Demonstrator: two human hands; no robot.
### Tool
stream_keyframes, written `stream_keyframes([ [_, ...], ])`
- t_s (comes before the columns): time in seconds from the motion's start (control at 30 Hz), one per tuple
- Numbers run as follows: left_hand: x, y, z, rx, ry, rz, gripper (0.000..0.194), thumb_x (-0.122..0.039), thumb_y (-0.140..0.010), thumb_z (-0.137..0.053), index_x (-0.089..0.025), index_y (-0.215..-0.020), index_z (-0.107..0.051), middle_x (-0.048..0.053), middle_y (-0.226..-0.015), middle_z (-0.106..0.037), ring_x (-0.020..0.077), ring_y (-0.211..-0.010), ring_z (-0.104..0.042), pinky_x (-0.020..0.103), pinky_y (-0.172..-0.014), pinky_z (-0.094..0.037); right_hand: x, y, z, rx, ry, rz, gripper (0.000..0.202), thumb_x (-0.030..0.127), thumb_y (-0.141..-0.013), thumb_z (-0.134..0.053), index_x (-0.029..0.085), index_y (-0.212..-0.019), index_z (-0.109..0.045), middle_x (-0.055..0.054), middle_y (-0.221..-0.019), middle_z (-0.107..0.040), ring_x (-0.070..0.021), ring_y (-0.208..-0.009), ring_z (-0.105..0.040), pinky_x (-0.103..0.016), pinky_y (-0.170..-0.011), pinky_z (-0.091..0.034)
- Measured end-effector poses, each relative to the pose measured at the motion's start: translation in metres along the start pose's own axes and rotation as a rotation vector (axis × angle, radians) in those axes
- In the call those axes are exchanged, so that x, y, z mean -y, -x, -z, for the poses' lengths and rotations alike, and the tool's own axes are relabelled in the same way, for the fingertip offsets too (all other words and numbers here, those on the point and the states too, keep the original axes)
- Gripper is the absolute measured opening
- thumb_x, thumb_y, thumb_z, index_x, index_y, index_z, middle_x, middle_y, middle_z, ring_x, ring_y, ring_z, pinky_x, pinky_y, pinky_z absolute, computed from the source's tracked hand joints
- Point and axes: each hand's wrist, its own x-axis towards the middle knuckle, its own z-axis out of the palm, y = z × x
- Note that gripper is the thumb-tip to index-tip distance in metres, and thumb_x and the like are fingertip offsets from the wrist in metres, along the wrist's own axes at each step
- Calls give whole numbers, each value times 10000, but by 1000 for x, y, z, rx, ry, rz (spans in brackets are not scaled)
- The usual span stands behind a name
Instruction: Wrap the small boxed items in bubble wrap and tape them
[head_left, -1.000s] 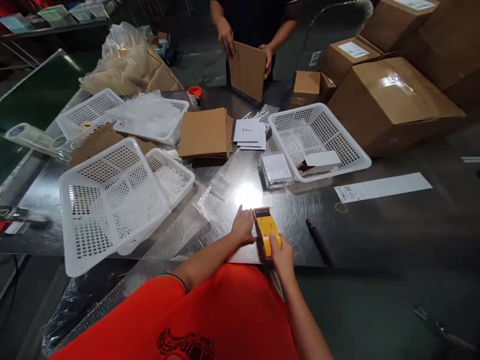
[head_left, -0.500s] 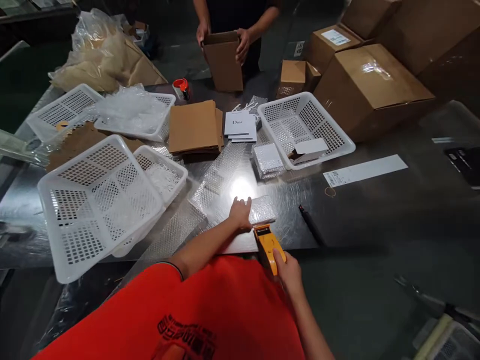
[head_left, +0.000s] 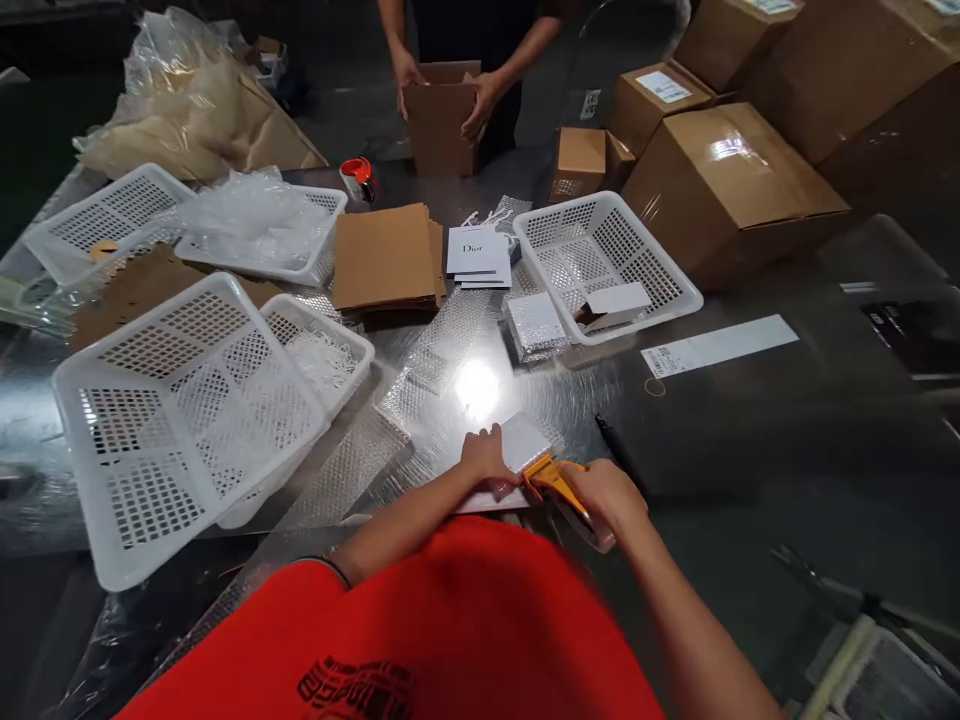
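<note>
Near the front edge of the table, my left hand (head_left: pixel 487 456) grips the left side of a flat white packet in bubble wrap (head_left: pixel 525 437). My right hand (head_left: pixel 606 490) is closed round a yellow tape dispenser (head_left: pixel 553 478). The dispenser's head meets the right side of the packet, close to my left thumb. A flat white piece (head_left: pixel 491 503) lies under my left hand at the table edge, partly hidden by it. Bubble wrap sheeting (head_left: pixel 341 470) spreads to the left of my forearm.
White baskets (head_left: pixel 191 520) stand left, another white basket (head_left: pixel 675 290) right. Cardboard sheets (head_left: pixel 382 255), Dior cards (head_left: pixel 476 250), a wrapped box (head_left: pixel 536 322), a black marker (head_left: pixel 619 450) and a label strip (head_left: pixel 724 343) lie about. Opposite, a person's hands hold a carton (head_left: pixel 442 125).
My right hand has brought the tape dispenser up and tilted it more sideways against the packet. The packet has turned under my left hand. The person opposite has lowered the carton slightly.
</note>
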Motion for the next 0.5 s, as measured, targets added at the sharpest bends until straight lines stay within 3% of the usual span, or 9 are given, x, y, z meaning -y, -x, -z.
stream_keyframes([
  [0.1, -2, 3, 0, 45, 73, 10, 1015, -590, -559, -806, -135, -1380, -419, 205, -1289, -630, 370, -1195, -604, 389, -974, -456, 1, 8, 2, -24, 7, -17, 553, 476, -898, -394, 78, -1114, -711, -238, -1147, -704, -322, -1055, -684, -328, -723, -492],
  [0.2, -11, 12, -14, 117, 148, -26, 986, -599, -553, -810, -137, -1354, -468, 195, -1258, -654, 373, -1155, -628, 385, -927, -482, -23, 25, -12, -14, -1, -51, 531, 467, -909, -370, 100, -1050, -727, -230, -1093, -720, -327, -1021, -693, -341, -722, -490],
  [0.37, -34, 32, -48, 22, 4, -139, 1130, -504, -541, -836, 2, -1439, -373, 271, -1256, -615, 406, -1173, -593, 439, -1033, -403, -67, 48, -55, 26, -145, -191, 529, 498, -935, -347, 131, -968, -727, -200, -986, -742, -301, -931, -711, -315, -654, -466],
  [0.5, -36, 34, -50, 48, -98, -180, 1124, -502, -559, -808, -16, -1462, -346, 259, -1266, -603, 385, -1156, -591, 424, -1033, -389, -65, 53, -68, 53, -219, -281, 501, 507, -928, -377, 153, -968, -729, -181, -993, -747, -295, -944, -710, -308, -657, -470],
])
